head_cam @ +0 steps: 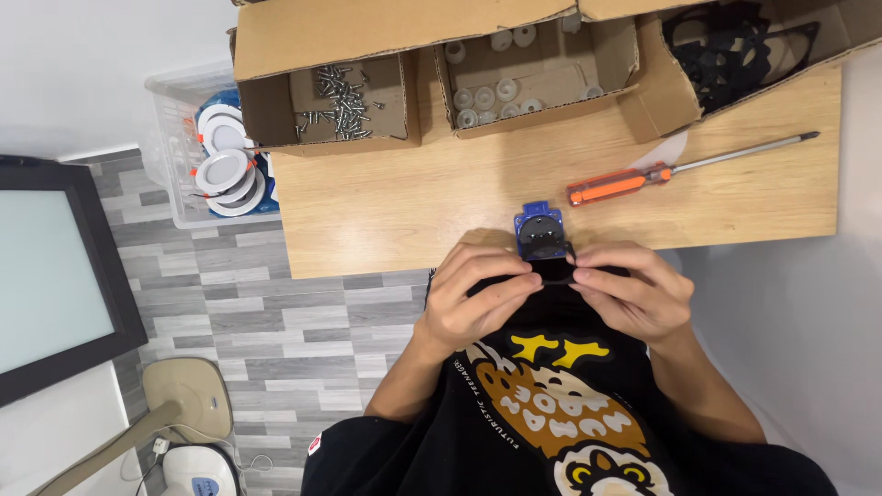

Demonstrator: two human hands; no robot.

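Two hands hold a small blue and black part.

The left hand (478, 298) and right hand (634, 294) pinch the part (542, 241) between their fingers, at the near edge of the wooden table (386, 202). An orange screwdriver (634, 182) lies just behind, and boxes of screws (342, 99) line the far edge.

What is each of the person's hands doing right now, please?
Left hand: closed around the small blue-and-black part, gripping its left side.
Right hand: closed on the same part, fingertips pinching its right side.
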